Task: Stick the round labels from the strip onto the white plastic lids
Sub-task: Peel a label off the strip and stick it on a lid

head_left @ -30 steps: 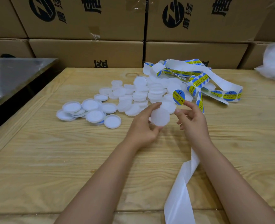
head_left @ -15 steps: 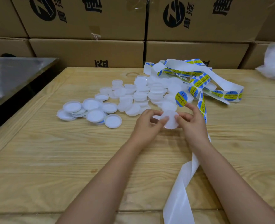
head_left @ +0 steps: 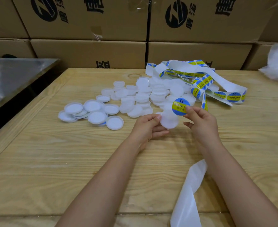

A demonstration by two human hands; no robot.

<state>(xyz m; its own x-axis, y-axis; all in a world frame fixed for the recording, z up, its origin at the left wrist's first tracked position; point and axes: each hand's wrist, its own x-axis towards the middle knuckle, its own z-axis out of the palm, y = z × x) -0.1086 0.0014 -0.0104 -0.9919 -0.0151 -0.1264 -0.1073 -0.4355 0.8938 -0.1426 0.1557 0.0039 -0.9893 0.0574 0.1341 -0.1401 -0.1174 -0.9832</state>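
My left hand (head_left: 147, 128) holds a white plastic lid (head_left: 168, 120) by its left edge, just above the wooden table (head_left: 69, 161). My right hand (head_left: 200, 122) pinches a round blue and yellow label (head_left: 180, 106) at its lower right edge. The label overlaps the lid's upper right rim. The label strip (head_left: 216, 89) lies in loose coils at the back right, and its empty white backing (head_left: 189, 190) trails past my right forearm to the near edge. A pile of white lids (head_left: 143, 95) lies behind my hands.
Cardboard boxes (head_left: 89, 51) are stacked along the far edge of the table. A steel counter (head_left: 12, 76) stands to the left with a dark gap beside it. A crumpled clear plastic bag (head_left: 277, 66) lies at the far right.
My right hand has lifted the peeled label clear of the strip and brought it over the lid's upper right rim. My left hand has turned the lid slightly and still holds it.
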